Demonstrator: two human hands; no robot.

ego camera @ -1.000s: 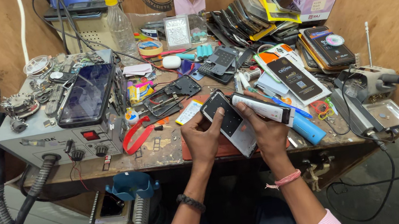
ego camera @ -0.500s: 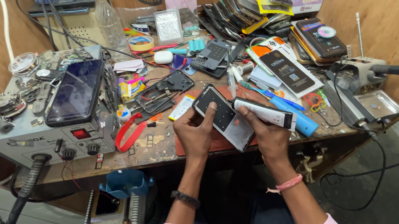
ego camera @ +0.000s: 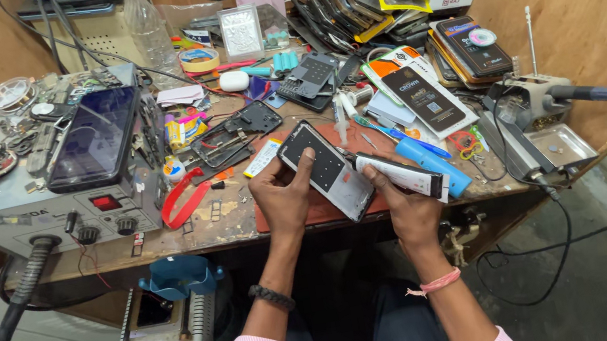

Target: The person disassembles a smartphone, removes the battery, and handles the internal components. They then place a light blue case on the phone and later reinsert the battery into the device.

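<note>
My left hand [ego camera: 284,192] grips a small opened phone [ego camera: 325,169] with a dark keypad side up, thumb pressed on its upper part. It lies tilted over a reddish mat [ego camera: 317,207] at the bench's front edge. My right hand [ego camera: 404,207] holds a white tube with a black end [ego camera: 403,175], its tip touching the phone's right edge. A blue tube [ego camera: 431,163] lies just behind the right hand.
A grey rework station [ego camera: 28,207] with a dark phone on top [ego camera: 92,139] stands at left, its hose hanging down. Phone boxes [ego camera: 425,96], stacked phone parts, a plastic bottle [ego camera: 147,21], red band [ego camera: 184,200] and a metal tray [ego camera: 560,144] crowd the bench.
The view has shifted slightly downward. Both hands stay on the phone and the tube, with the tube's tip still at the phone's edge.
</note>
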